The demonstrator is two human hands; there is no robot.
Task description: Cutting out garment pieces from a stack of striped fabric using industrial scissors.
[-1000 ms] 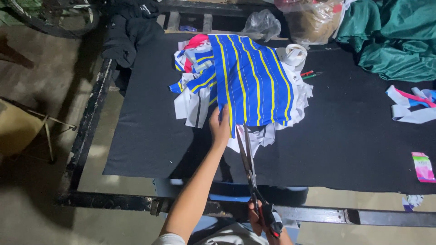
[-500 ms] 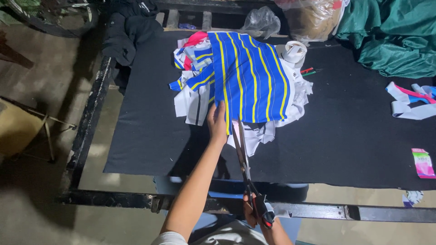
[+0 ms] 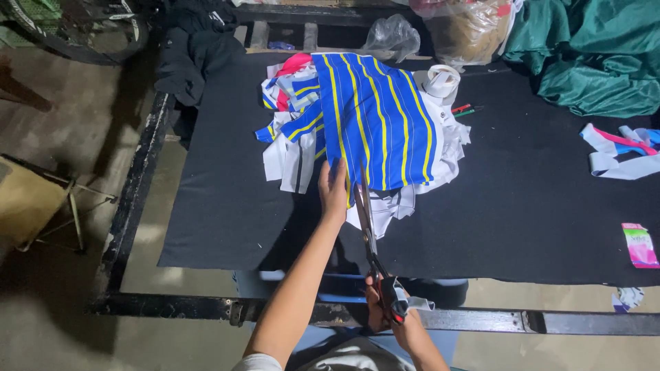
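The left hand (image 3: 334,187) lies flat, fingers together, pressing down the near edge of the striped cloth (image 3: 375,117), a blue piece with yellow lines that tops a heap in the middle of the black mat (image 3: 227,206). The right hand (image 3: 393,317), low at the table's near rail (image 3: 481,321), is closed around the handles of long scissors (image 3: 368,230); the blades run up from it and their tips meet the cloth's near edge just beside the left fingers. The blades look nearly together, though the dim light makes that hard to tell. Judged from how things lie, the cutting of this piece is at its very start: the striped cloth shows whole across its width, with no slit visible beyond the blade tips. Much seems already cut, going by the white strips (image 3: 295,154) fanning out beneath it and the blue, white and red scraps (image 3: 292,86) at its left, and more offcuts (image 3: 619,148) lie well apart at the mat's right side. What is left is the full run through the striped piece. Elsewhere there is a tape roll (image 3: 441,79) touching the heap's far right corner, green fabric (image 3: 591,62) bunched at the far right, and a dark garment (image 3: 189,48) hanging off the far left corner.
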